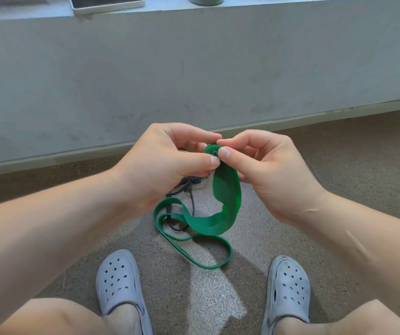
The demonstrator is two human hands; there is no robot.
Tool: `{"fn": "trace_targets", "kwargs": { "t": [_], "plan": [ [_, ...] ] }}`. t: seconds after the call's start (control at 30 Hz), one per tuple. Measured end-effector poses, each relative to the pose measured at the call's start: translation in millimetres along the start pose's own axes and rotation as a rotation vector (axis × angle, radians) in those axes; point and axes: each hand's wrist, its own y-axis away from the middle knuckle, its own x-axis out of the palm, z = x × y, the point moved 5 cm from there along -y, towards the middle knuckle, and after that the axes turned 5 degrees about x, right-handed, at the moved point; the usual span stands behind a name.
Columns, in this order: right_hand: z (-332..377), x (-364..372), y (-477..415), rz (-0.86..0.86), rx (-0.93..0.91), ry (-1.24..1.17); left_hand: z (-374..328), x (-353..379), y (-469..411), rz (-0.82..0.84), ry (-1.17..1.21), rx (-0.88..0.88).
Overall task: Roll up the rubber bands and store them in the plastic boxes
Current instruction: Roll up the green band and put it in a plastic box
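Note:
A wide green rubber band (225, 201) hangs from my hands down to the floor, where its loose end lies in loops between my feet. Its top end is wound into a small tight roll (212, 150). My left hand (170, 160) pinches the roll from the left with thumb and fingertips. From the right, my right hand (264, 165) pinches the same roll between thumb and forefinger. A dark grey band (189, 187) lies on the floor below my left hand, mostly hidden by it. No plastic box is in view.
I sit facing a low grey concrete wall (194, 68). On its ledge are a flat tray (107, 3) and a green cup base (206, 0). My feet in grey clogs (119, 281) (288, 286) rest on speckled floor on either side of the band's loops.

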Motion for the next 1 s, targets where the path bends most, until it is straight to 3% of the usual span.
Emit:
{"fn": "trace_targets", "kwargs": {
  "t": [0.23,0.47,0.73,1.0],
  "plan": [
    [0.4,3.1,-6.6,0.002,0.1,-0.183,-3.2,0.8,-1.1,-0.109,0.219,-0.006],
    [1.4,3.8,-5.5,0.078,0.045,-0.174,-7.1,-5.6,-5.5,-0.153,0.354,0.037],
    [3.6,4.0,-2.1,-0.054,-0.065,-0.073,0.9,0.5,-2.4,-0.154,0.302,0.002],
    [-1.1,-0.7,-4.1,-0.009,-0.101,0.048,3.1,-4.5,-2.9,-0.123,0.267,-0.072]
  ]
}}
